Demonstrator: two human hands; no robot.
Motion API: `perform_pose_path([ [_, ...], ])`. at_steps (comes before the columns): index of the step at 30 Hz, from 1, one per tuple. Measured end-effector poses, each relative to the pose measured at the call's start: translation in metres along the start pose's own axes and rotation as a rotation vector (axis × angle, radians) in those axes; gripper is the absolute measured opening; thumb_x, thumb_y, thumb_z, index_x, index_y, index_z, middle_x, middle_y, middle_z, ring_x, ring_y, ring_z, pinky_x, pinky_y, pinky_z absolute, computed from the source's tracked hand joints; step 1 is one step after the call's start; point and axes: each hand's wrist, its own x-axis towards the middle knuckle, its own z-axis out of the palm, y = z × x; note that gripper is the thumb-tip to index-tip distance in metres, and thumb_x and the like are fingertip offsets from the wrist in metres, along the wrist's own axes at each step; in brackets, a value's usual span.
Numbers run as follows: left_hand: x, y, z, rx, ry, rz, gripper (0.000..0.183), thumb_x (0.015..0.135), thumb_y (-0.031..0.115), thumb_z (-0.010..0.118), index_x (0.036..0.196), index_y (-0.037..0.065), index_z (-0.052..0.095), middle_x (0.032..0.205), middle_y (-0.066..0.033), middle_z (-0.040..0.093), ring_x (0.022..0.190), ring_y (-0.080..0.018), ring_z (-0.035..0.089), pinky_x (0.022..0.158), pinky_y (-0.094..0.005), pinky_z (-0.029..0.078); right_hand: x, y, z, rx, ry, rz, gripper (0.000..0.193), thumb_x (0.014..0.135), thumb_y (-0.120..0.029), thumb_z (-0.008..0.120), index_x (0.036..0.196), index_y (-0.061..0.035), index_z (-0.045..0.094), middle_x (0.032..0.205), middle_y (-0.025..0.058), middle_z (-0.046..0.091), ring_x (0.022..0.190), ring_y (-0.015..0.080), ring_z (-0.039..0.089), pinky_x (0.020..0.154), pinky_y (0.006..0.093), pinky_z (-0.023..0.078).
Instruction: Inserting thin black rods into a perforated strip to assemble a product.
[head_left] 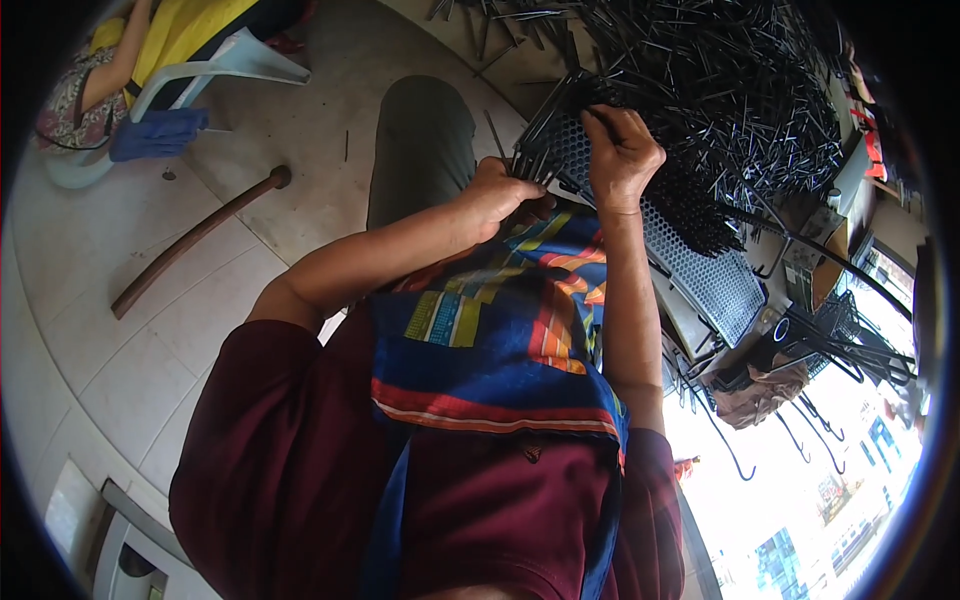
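The left hand (495, 195) is closed in a fist around a bundle of thin black rods (527, 160), which fan upward and out of the fist. The bundle sits just left of centre, at the near-left edge of a perforated metal panel (700, 265). The right hand (622, 152) is positioned just right of the bundle, over the far end of the panel. Its fingers (600, 118) are curled and pinched on the top of a single black rod (566, 106); the exact contact point is partly hidden by the knuckles. The two hands are near each other but not touching. A large loose pile of black rods (730, 90) occupies the far right area, beyond and beside the panel. A multicoloured patterned cloth (500, 330) covers the person's lap, near the hands. On the tiled floor (130, 330) to the left lies a curved brown wooden handle (195, 240). A pale plastic chair (215, 75) stands at far left, with a blue cloth (155, 135) on it.
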Motion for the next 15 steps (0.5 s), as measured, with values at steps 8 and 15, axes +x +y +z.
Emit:
perform_pose_path([
  [8,-0.002,0.004,0.000,-0.041,0.016,0.009,0.008,0.079,-0.002,0.063,0.085,-0.008,0.064,0.076,-0.0173,0.068,0.065,-0.0254,0.069,0.052,-0.0322,0.052,0.001,-0.006,0.004,-0.018,-0.013,0.106,0.013,0.073,-0.006,0.073,0.086,-0.0031,0.071,0.075,0.0092,0.067,0.064,0.0134,0.065,0.060,0.0239,0.049],
  [15,-0.002,0.008,-0.002,-0.138,0.001,-0.001,0.007,0.079,-0.003,0.063,0.085,-0.008,0.064,0.075,-0.0173,0.067,0.063,-0.0251,0.067,0.052,-0.0324,0.052,0.008,0.001,0.004,-0.233,-0.080,-0.059,0.014,0.075,-0.010,0.072,0.088,-0.0049,0.071,0.077,0.0086,0.068,0.067,0.0152,0.067,0.062,0.0252,0.050],
])
